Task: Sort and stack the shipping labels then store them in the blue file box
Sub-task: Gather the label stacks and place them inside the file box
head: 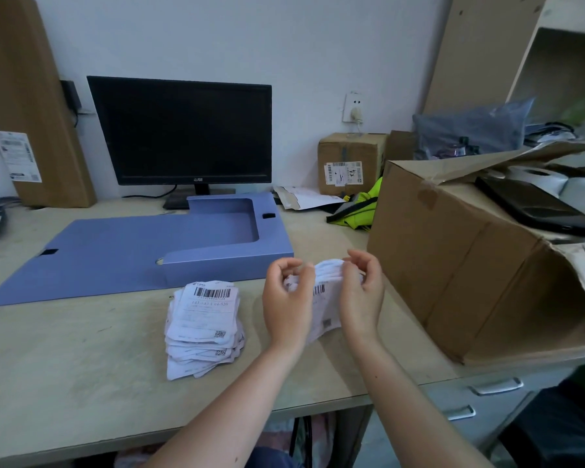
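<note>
Head cam: your left hand & right hand both pinch a bundle of labels above the desk, w/ the stacked labels just left of them, open blue file box beyond.

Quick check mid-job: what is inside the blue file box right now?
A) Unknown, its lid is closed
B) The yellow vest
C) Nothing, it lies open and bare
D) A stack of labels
C: the blue file box lies open with a bare tray. The label stack sits on the desk in front of it, and the left hand and right hand hold the bundle of labels.
</note>
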